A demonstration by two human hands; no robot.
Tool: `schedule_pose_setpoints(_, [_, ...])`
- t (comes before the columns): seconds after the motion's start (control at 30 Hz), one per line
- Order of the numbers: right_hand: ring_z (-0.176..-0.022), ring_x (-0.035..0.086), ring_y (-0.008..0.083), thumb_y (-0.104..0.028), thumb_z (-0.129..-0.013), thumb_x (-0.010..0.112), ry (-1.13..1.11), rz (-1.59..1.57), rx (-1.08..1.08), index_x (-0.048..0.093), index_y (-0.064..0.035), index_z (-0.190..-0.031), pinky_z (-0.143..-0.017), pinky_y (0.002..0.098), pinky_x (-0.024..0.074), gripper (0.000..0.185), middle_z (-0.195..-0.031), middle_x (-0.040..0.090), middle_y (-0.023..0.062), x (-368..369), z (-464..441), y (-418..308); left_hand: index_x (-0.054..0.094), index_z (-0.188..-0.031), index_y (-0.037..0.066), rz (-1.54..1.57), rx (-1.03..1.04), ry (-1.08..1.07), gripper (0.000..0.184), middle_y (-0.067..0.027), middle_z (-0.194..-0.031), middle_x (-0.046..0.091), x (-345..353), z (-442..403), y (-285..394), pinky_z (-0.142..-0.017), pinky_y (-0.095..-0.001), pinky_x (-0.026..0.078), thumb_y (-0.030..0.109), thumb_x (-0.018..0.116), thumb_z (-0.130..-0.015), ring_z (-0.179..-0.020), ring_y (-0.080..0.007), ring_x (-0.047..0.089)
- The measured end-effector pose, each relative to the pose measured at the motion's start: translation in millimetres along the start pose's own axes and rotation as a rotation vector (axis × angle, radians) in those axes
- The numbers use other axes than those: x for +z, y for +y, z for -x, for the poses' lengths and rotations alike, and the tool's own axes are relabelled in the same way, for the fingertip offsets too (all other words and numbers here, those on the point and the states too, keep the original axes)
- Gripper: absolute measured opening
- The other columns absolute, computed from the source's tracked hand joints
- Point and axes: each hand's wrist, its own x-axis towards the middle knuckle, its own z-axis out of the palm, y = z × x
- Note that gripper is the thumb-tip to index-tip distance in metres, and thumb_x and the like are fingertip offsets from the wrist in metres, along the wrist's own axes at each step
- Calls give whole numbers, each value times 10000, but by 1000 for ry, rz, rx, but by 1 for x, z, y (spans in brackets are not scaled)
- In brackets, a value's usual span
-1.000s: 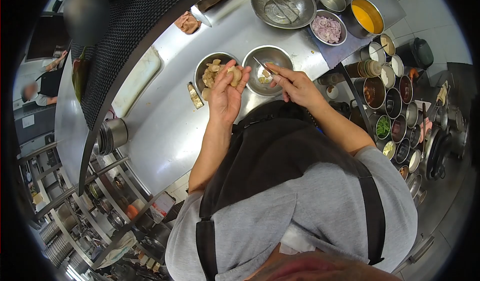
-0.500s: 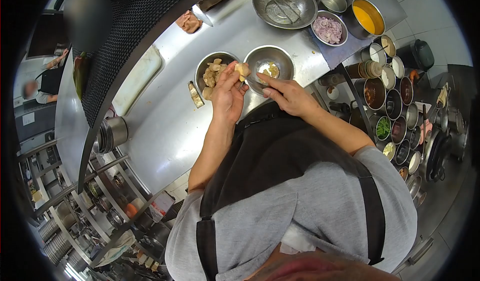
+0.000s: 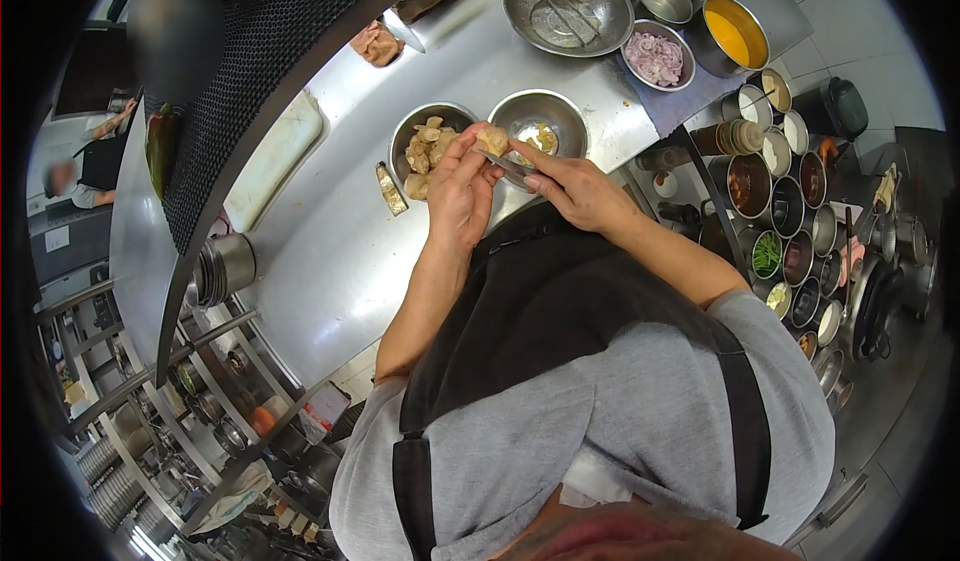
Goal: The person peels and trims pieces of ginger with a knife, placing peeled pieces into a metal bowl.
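Note:
My left hand is closed around a pale yellow piece of ginger, above the gap between two steel bowls. In my right hand is a knife, its blade lying against the underside of the ginger; the handle is hidden in my fingers. The left bowl holds several knobbly brown ginger pieces. Yellowish scraps lie at the bottom of the right bowl. Beside the left bowl rests a crumpled gold wrapper-like piece, whose kind I cannot make out.
At the back stand a steel colander, a bowl of sliced onion and a pot of orange liquid. A white cutting board lies left, under the black mesh shelf. Several containers fill the right side. Another person stands far left.
The ginger in my left hand has turned and shifted slightly right. The knife blade now shows plainly beneath it. My right hand has barely moved.

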Motion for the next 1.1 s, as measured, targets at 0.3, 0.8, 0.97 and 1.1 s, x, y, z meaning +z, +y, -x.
schedule_pose_setpoints(0.3, [-904,626,393,-163,-944,507,39,13,-73,399,-105,-1403,-789,433,486,475,-1027,636,231,0,-8,-5,494,-1232,24,-3,122,58,285,-87,-1112,584,12,5,4,-763,-262,454,63,514,-950,-943,-130,552])
schedule_pose_setpoints(0.8, [-978,611,375,-139,-922,544,102,91,-177,511,-84,-1298,-831,418,493,381,-1112,631,179,1,-24,-2,539,-1063,57,75,74,35,141,-85,-1188,536,-2,4,-18,-733,-269,458,14,541,-928,-945,-135,549])
schedule_pose_setpoints(0.97, [-942,602,391,-147,-920,540,-2,74,-88,483,-146,-1331,-792,452,477,415,-1031,641,189,-9,-21,-8,537,-1135,20,46,48,20,205,-74,-1136,558,-1,7,-17,-708,-252,438,24,544,-930,-918,-116,541])
schedule_pose_setpoints(1.1, [-930,605,392,-156,-920,541,30,84,-104,471,-141,-1341,-784,460,476,427,-993,643,199,-10,-13,-8,523,-1216,-26,21,79,16,280,-62,-1067,582,2,7,-7,-699,-244,430,52,527,-948,-882,-103,529])
